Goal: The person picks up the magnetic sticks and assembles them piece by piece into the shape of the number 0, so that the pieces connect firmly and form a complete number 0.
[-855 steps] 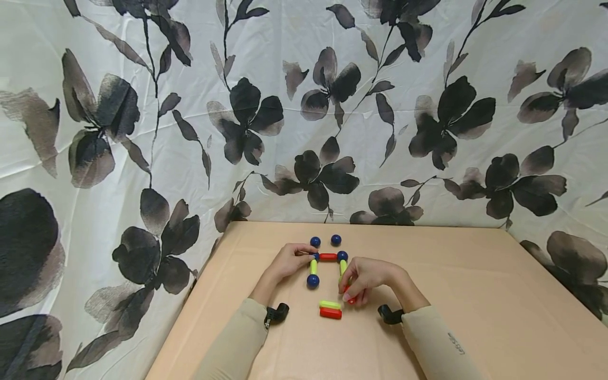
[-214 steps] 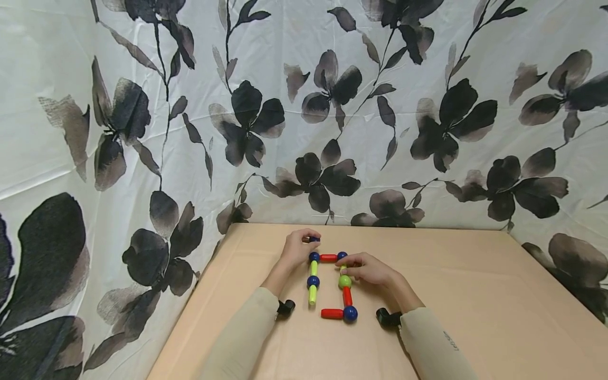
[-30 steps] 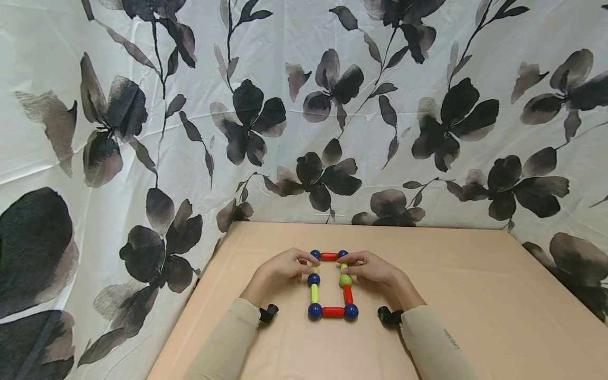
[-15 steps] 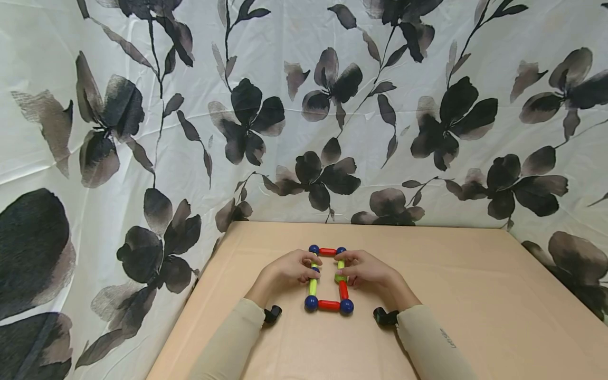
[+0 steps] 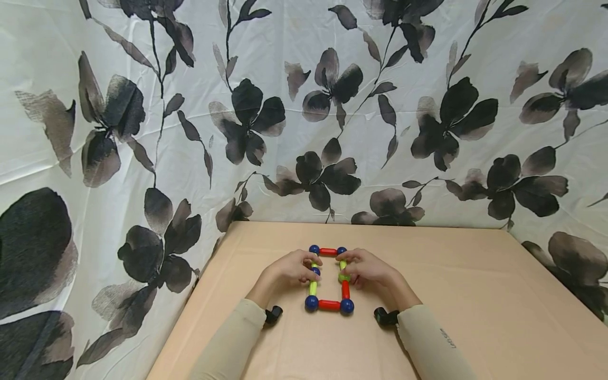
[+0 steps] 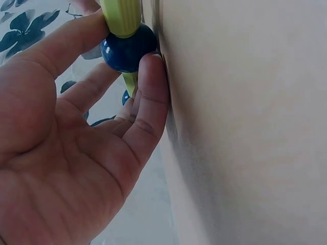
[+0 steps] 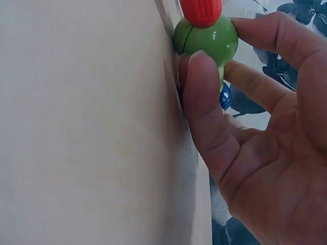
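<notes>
A closed rectangle of magnetic balls and rods lies on the table, with a red rod [image 5: 329, 305] along its near side and another red rod along its far side. Blue balls mark the corners. On the left side, my left hand [image 5: 287, 267] holds the frame around the middle blue ball [image 6: 127, 48], thumb near the yellow-green rod [image 6: 121, 18] joined to it. My right hand [image 5: 369, 268] grips the opposite side around the green ball [image 7: 207, 41], below a red rod [image 7: 201, 11] in the right wrist view. Fingers partly hide both long sides.
The tan tabletop [image 5: 456, 295] stretches out around the frame. A white curtain [image 5: 361, 132] with dark flowers hangs behind the table's far edge. Black wrist cameras sit by both cuffs.
Loose pieces from earlier are now joined into a closed rectangle, its near left corner ball added since 7 seconds ago. Over the last second, both hands shifted the frame slightly away and left.
</notes>
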The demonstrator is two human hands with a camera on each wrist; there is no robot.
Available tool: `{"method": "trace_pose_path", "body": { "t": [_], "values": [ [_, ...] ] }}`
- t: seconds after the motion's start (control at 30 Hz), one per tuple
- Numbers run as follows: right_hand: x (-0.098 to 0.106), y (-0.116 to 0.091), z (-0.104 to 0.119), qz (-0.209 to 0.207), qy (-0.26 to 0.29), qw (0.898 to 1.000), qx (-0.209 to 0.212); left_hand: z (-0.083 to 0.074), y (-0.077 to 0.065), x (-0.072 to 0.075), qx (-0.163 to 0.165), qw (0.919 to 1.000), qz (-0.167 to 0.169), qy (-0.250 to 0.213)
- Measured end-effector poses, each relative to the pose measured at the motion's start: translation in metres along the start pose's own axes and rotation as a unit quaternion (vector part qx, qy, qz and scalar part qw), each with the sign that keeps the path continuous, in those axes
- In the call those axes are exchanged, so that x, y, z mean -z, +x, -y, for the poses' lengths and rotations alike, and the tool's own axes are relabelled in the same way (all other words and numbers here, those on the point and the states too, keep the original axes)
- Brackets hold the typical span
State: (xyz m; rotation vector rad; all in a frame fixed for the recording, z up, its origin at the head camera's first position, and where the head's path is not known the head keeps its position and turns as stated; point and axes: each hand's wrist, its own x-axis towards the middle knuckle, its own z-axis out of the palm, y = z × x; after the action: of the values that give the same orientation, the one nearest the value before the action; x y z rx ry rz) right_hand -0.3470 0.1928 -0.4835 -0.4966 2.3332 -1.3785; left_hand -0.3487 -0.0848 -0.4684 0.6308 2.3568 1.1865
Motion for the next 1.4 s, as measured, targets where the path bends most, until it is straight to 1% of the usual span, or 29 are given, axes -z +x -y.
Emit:
{"method": "trace_pose_path", "body": {
  "t": [0.27,0.6,0.9,1.23,1.4],
  "values": [
    [0.0005,-0.0033,0.0027,-0.001,0.001,1.0,-0.003,0.0002,0.0001,-0.0007,-0.011,0.9999,0.006,-0.002],
    [0.0015,-0.0038,0.0024,0.001,0.005,1.0,-0.003,-0.0012,-0.0034,-0.0021,0.006,0.9995,0.001,-0.03],
    [0.0017,-0.0046,0.0019,0.004,0.007,1.0,0.0,0.0004,-0.0024,-0.0009,-0.004,1.0,-0.001,0.0],
    [0.0021,-0.0039,0.0016,0.013,0.01,1.0,0.003,-0.0007,-0.0038,-0.0009,-0.001,0.9998,0.002,-0.018],
    [0.0008,-0.0042,0.0027,0.012,0.012,1.0,0.001,-0.0002,-0.0038,-0.0009,-0.001,0.9999,0.0,-0.014]
  ]
}}
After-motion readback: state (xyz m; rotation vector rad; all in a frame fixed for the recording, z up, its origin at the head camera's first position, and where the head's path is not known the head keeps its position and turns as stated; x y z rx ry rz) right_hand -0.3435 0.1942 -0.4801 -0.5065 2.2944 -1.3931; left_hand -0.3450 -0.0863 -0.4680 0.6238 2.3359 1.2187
